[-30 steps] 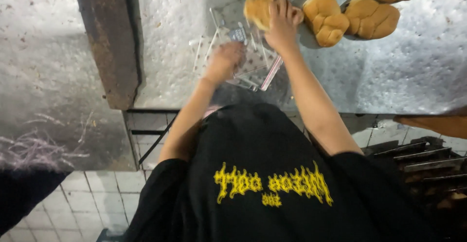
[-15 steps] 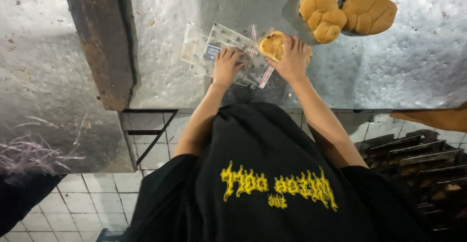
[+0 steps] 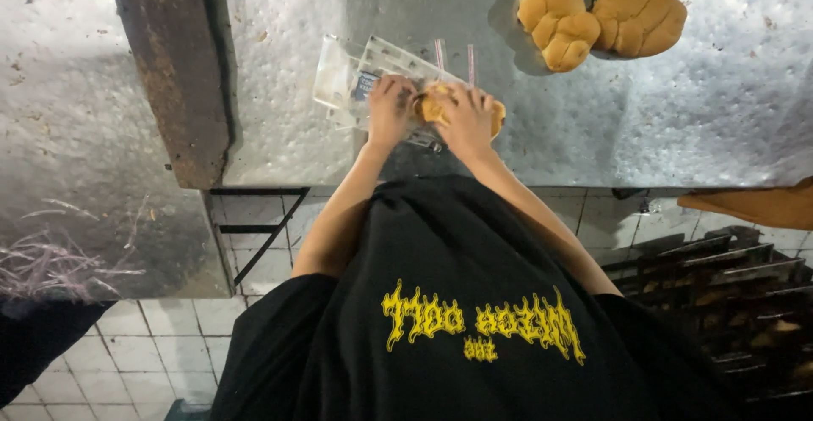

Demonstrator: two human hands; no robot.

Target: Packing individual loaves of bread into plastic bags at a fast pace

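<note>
Bun: round golden bread roll (image 3: 434,108) gripped by right hand (image 3: 464,119), at bag mouth.
Bag: clear plastic zip pouch (image 3: 356,78), 9 o'clock of bun, pinched by left hand (image 3: 391,108).
Advice: hold mouth wide; slide gently.

A: What sort of place?

B: Bakery or food prep room, working end. Dented sheet-metal bench (image 3: 677,116), bread rolls (image 3: 593,19) loose on its far right corner, no plates.

A: Anything else?

B: Clear plastic bags (image 3: 356,78) stacked near the front edge. Rusty steel post (image 3: 169,74) at the bench's left edge. White tiled floor (image 3: 144,353) below. Dark metal rack (image 3: 728,277) with trays at lower right.
</note>
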